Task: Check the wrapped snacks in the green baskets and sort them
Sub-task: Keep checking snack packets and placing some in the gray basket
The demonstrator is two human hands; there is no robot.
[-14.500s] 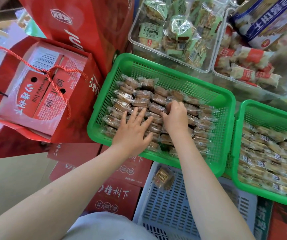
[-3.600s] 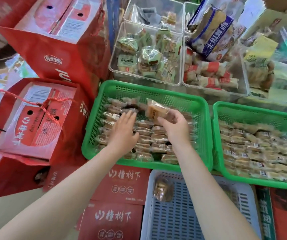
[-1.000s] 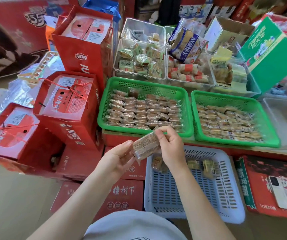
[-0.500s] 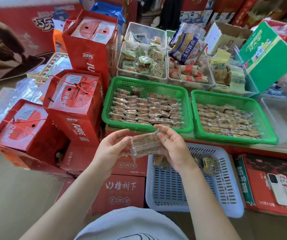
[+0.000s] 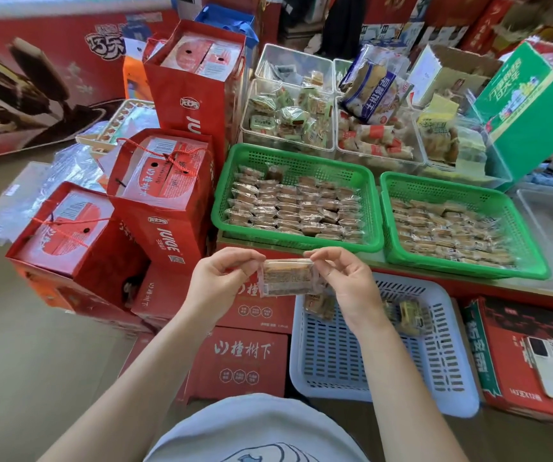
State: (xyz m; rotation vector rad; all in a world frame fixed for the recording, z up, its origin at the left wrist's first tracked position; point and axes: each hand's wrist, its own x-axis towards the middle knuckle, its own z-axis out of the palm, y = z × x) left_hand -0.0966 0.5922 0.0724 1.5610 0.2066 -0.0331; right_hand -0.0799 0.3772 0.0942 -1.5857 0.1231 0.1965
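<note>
Clear-wrapped snack (image 5: 286, 276) pinched at its two ends by left hand (image 5: 217, 283) and right hand (image 5: 348, 281), held up in front of the left green basket (image 5: 296, 243), above the white basket (image 5: 381, 348); inspection step; next, likely a drop or return.

red gift bags (image 5: 165, 181) stacked on floor, left | clear bins (image 5: 288, 128) of packets along worktop's far edge | green carton (image 5: 531, 108) far right | phone (image 5: 548, 368) on red box, near right
</note>
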